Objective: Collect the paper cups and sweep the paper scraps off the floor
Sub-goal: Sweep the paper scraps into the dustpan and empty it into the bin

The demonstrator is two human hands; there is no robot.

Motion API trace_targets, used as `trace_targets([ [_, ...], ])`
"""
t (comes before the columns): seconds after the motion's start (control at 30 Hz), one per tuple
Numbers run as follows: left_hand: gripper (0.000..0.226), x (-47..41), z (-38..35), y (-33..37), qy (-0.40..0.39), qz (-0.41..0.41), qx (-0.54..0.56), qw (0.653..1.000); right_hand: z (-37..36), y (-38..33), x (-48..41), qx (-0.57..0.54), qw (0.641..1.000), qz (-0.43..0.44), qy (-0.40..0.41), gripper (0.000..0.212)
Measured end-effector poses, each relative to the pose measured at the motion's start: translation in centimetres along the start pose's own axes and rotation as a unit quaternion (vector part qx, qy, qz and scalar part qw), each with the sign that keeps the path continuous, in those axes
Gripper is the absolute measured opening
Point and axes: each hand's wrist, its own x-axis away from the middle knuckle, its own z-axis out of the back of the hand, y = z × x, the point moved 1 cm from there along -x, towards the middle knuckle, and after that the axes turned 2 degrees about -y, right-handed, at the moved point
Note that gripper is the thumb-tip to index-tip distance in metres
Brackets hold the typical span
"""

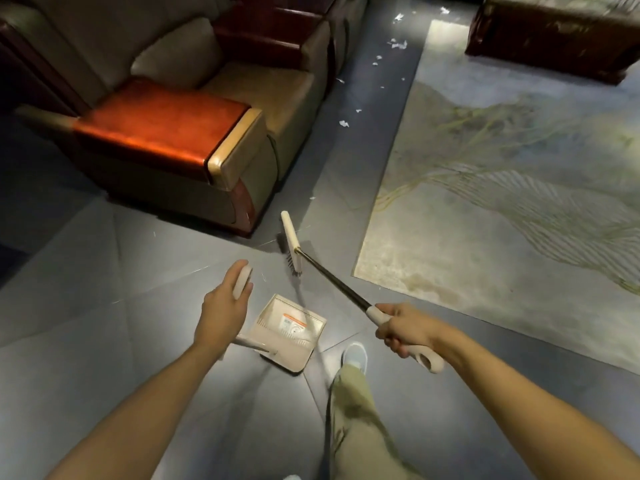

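Right hand (401,330): grips broom (290,237), head by sofa (166,133) corner.
Left hand (218,306): holds dustpan (294,327) handle, pan near that corner.
Scraps (344,124): strewn beside sofa, apparently unswept.
Cups: none in view.

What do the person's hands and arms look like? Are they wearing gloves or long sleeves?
No gloves and no sleeves in view: the left hand and right hand are bare, as are the left forearm and right forearm, down to the picture's edge. No watch, ring or bracelet shows.
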Motion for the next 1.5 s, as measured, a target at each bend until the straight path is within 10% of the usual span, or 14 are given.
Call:
trace_targets([
  [0.83, 0.045, -47.6, -5.1, 17.8, -0.016, 0.009, -0.074, 0.997, 27.6, -32.7, -31.9, 0.092, 0.991, -0.005, 0.094, 0.025],
  [1.5, 0.036, -64.8, -5.4, 21.4, -0.047, -0.025, -0.024, 0.998, 35.7, -48.4, -35.1, -0.173, 0.957, -0.188, -0.135, 0.026],
])
